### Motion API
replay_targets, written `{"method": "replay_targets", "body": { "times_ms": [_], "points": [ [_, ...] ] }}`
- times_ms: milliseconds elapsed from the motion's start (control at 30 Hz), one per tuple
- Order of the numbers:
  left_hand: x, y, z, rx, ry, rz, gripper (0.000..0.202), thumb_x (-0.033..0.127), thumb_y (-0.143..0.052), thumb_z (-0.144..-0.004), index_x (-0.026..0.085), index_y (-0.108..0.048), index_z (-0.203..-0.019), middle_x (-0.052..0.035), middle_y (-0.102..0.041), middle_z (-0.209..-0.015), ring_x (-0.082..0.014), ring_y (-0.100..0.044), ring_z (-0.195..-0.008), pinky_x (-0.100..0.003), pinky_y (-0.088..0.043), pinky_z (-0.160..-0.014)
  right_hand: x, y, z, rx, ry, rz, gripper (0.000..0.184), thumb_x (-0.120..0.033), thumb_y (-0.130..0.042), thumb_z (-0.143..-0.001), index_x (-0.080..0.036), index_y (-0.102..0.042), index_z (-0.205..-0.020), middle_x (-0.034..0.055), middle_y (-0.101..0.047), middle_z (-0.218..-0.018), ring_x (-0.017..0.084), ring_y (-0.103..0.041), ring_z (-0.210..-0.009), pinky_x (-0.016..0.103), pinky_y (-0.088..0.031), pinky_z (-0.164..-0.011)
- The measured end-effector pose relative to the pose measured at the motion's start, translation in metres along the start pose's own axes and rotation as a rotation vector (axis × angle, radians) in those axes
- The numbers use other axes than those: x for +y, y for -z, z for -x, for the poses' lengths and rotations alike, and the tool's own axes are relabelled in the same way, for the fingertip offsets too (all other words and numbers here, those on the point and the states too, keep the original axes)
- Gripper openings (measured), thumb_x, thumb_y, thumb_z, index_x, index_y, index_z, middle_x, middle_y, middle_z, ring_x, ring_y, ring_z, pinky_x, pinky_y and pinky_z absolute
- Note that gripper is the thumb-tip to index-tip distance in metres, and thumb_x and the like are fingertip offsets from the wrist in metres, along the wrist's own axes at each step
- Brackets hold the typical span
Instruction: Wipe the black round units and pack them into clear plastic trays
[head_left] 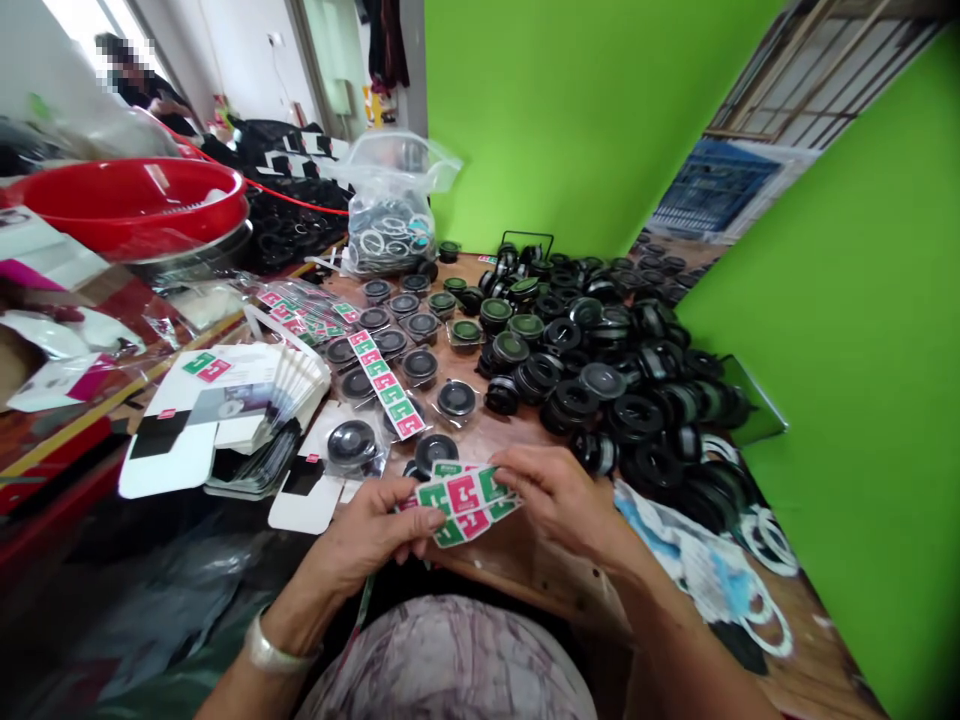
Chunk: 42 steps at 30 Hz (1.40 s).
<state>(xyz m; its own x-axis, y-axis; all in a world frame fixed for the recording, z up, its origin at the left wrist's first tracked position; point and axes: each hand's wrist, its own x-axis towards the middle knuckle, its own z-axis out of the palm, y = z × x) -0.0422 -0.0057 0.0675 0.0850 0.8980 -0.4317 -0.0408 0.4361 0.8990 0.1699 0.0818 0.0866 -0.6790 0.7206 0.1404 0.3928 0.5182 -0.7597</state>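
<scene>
From my remote station I logged the following on the wooden tabletop (525,575): 1 strip of green-and-red printed labels (459,503), held low at centre between both hands, near the tabletop's front edge. Left hand (371,535): fingers (420,520) pinching the strip's left end against the thumb, with 1 metal bangle (271,645) at the wrist. Right hand (559,500): fingers (517,470) curled over the strip's right end, pinching it. A second label strip (386,385) lay across a group of about 15 round black cases in clear sleeves (420,365), set out ahead of the hands. A far larger heap of loose black cases (622,370) remained at right, unsleeved as far as I could tell. Also listed: folded white card blanks (176,430), 1 zip bag of rings (390,225) and 1 red basin (131,205).
</scene>
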Motion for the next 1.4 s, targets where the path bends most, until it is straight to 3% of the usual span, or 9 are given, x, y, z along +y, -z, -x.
{"method": "replay_targets", "body": {
  "times_ms": [100, 200, 300, 400, 567, 767, 933, 1167, 1400],
  "points": [
    [0.004, 0.009, -0.002, 0.1, 0.038, 0.124, 0.034, 0.046, -0.072, -0.067, 0.015, -0.057, -0.064, -0.0008, -0.059, -0.05, -0.0052, -0.041, -0.036, -0.014, -0.016, -0.032, 0.004, 0.011, 0.002, 0.03, -0.174, -0.272, 0.028, -0.035, -0.048, -0.087, -0.015, -0.065, -0.078, -0.0004, -0.055, -0.067, 0.01, -0.045, -0.059, 0.021, -0.033, -0.054],
    [0.004, 0.01, -0.007, 0.142, 0.039, 0.278, 0.044, 0.058, -0.063, -0.071, 0.015, -0.061, -0.072, -0.0015, -0.058, -0.049, -0.0076, -0.044, -0.036, -0.015, -0.02, -0.032, 0.003, 0.012, 0.004, -0.104, -0.285, -0.547, 0.03, -0.043, -0.056, -0.081, -0.015, -0.065, -0.08, -0.0015, -0.053, -0.064, 0.009, -0.043, -0.055, 0.02, -0.032, -0.05],
    [0.0, 0.0, -0.012, 0.046, 0.083, 0.287, 0.066, 0.075, -0.05, -0.069, 0.011, -0.065, -0.079, -0.0021, -0.056, -0.049, -0.0093, -0.046, -0.04, -0.018, -0.024, -0.035, -0.004, 0.004, 0.004, -0.309, -0.262, -0.606, 0.027, -0.04, -0.059, -0.079, -0.015, -0.066, -0.085, 0.0001, -0.058, -0.07, 0.01, -0.048, -0.059, 0.021, -0.037, -0.053],
    [-0.004, -0.013, -0.015, -0.186, 0.118, 0.211, 0.073, 0.079, -0.051, -0.062, 0.009, -0.067, -0.074, -0.0007, -0.055, -0.053, -0.0068, -0.041, -0.045, -0.019, -0.024, -0.041, -0.012, 0.0, -0.001, -0.378, -0.069, -0.343, 0.015, -0.027, -0.056, -0.083, -0.016, -0.067, -0.087, 0.0013, -0.062, -0.078, 0.012, -0.054, -0.072, 0.022, -0.04, -0.067],
    [-0.012, -0.027, -0.013, -0.444, 0.184, 0.184, 0.035, 0.039, -0.082, -0.055, 0.009, -0.065, -0.065, 0.0013, -0.056, -0.056, -0.0051, -0.043, -0.048, -0.018, -0.029, -0.047, -0.015, 0.002, -0.006, -0.327, 0.056, -0.166, 0.012, -0.018, -0.054, -0.085, -0.017, -0.066, -0.085, 0.0013, -0.063, -0.079, 0.012, -0.055, -0.074, 0.023, -0.04, -0.069],
    [-0.022, -0.042, -0.011, -0.378, 0.192, 0.299, 0.025, 0.032, -0.078, -0.059, 0.012, -0.067, -0.071, 0.0003, -0.062, -0.06, -0.0057, -0.05, -0.049, -0.017, -0.035, -0.049, -0.015, -0.03, -0.003, 0.071, -0.196, -0.49, 0.018, -0.03, -0.056, -0.083, -0.016, -0.065, -0.077, -0.001, -0.058, -0.067, 0.01, -0.048, -0.059, 0.02, -0.037, -0.053],
    [-0.032, -0.052, -0.004, -0.546, 0.243, 0.411, 0.032, 0.023, -0.071, -0.059, 0.01, -0.069, -0.088, -0.0083, -0.07, -0.072, -0.0098, -0.056, -0.051, -0.019, -0.039, -0.049, -0.022, -0.042, -0.007, 0.195, -0.23, -0.59, 0.02, -0.035, -0.061, -0.08, -0.017, -0.068, -0.084, -0.0003, -0.062, -0.072, 0.011, -0.052, -0.065, 0.021, -0.041, -0.059],
    [-0.028, -0.042, -0.002, -0.289, 0.196, 0.217, 0.027, 0.019, -0.066, -0.056, 0.01, -0.069, -0.081, -0.0064, -0.068, -0.064, -0.0118, -0.055, -0.054, -0.021, -0.038, -0.052, -0.002, -0.032, 0.003, 0.206, -0.316, -0.754, 0.048, -0.055, -0.053, -0.083, -0.021, -0.057, -0.116, 0.006, -0.062, -0.101, 0.017, -0.058, -0.086, 0.027, -0.046, -0.07],
    [-0.034, -0.044, -0.003, -0.342, 0.192, 0.377, 0.022, 0.027, -0.072, -0.062, 0.009, -0.069, -0.073, -0.0064, -0.067, -0.066, -0.0107, -0.056, -0.058, -0.02, -0.04, -0.057, -0.018, -0.065, 0.013, 0.267, -0.412, -0.817, 0.032, -0.035, -0.067, -0.074, -0.019, -0.062, -0.101, -0.0002, -0.059, -0.081, 0.01, -0.051, -0.065, 0.021, -0.042, -0.057]
  ]
}}
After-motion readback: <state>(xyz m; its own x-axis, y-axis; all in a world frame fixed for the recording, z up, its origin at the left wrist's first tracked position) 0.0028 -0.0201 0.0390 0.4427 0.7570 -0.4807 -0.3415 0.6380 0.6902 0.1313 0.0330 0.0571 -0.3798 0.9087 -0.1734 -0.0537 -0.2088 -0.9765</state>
